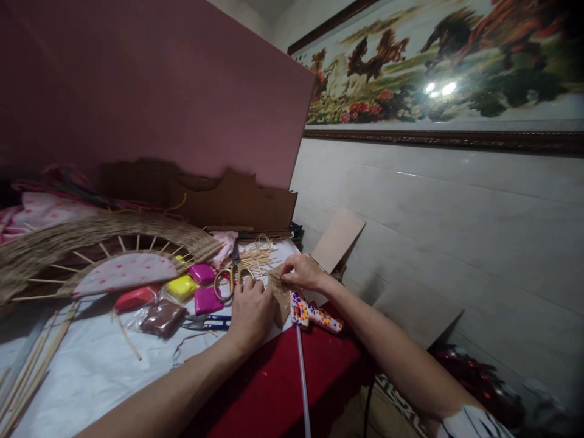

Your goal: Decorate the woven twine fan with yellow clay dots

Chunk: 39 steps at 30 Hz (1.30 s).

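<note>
My left hand rests low over the table with its fingers curled. It is right beside the gold-handled scissors, and what lies under its fingertips is hidden. My right hand is closed in a pinch over a small brown piece of cardboard; whatever is between the fingertips is too small to make out. Just below that hand lies a flower-patterned glue gun, a long clear glue stick trailing from it towards me. Thin wooden sticks lie behind both hands.
Left of my hands are magenta, yellow, red and brown packets, and blue-handled snips. A woven fan-shaped piece stands behind them. Bamboo strips lie at left. Cardboard leans against the tiled wall.
</note>
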Available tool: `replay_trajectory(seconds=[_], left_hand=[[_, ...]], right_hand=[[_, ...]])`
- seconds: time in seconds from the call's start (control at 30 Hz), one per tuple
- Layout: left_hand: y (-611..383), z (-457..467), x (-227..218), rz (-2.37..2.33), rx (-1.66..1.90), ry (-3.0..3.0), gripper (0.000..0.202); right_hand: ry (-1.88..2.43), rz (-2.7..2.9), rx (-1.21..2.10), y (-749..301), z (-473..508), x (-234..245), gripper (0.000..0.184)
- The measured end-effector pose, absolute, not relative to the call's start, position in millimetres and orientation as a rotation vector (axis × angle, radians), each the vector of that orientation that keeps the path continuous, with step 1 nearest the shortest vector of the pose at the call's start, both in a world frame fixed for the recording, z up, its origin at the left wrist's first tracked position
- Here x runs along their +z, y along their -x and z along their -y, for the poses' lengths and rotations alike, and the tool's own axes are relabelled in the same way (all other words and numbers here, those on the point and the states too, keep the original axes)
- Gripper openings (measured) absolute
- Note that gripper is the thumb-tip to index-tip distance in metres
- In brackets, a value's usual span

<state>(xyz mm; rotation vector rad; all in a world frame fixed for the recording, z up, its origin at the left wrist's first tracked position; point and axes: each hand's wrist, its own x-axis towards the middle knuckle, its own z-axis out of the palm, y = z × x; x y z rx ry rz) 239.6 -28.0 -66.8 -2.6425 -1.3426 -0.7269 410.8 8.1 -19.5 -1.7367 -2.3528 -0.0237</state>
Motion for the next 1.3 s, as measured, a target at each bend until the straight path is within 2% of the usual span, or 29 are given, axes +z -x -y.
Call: replay_trajectory(seconds=[0.27, 0.67, 0.73, 0.87, 1.0, 1.13, 1.3], left_hand=[[-239.7, 26.7, -70.0, 1.346, -0.766, 2.633, 0.026], [-239.1, 28.5, -74.6, 1.362, -0.844, 2.627, 0.021], [-240.3, 30.6, -72.1, 1.400, -0.881, 2.620, 0.019], [-236.0, 18.5, -49.1, 1.580, -1.076, 2.562, 0.020], [-202.6, -25.0, -9.1, 2.051, -1.177, 2.208, 0.025], [-149.7, -69.7, 9.5, 2.341, -1.089, 1.867, 0.037], [-118.6, -89.9, -2.1, 2.391, -0.852, 1.855, 0.028]], right_hand=[[1.684, 2.430, -0.014, -407.2, -10.0, -26.0, 0.013], [1.584, 2.349, -0.330, -400.3, -4.5, -23.8, 0.012], [1.570, 2.178, -0.227, -398.3, -10.4, -19.7, 0.011], [1.476, 1.748, 0.233, -390.1, -34.4, -12.3, 0.006], [1.411, 1.597, 0.462, -376.4, -60.7, -8.0, 0.015], [1.355, 1.489, 0.651, -357.9, -79.4, -1.1, 0.017], [1.359, 1.402, 0.836, -323.2, -108.7, 6.0, 0.009]])
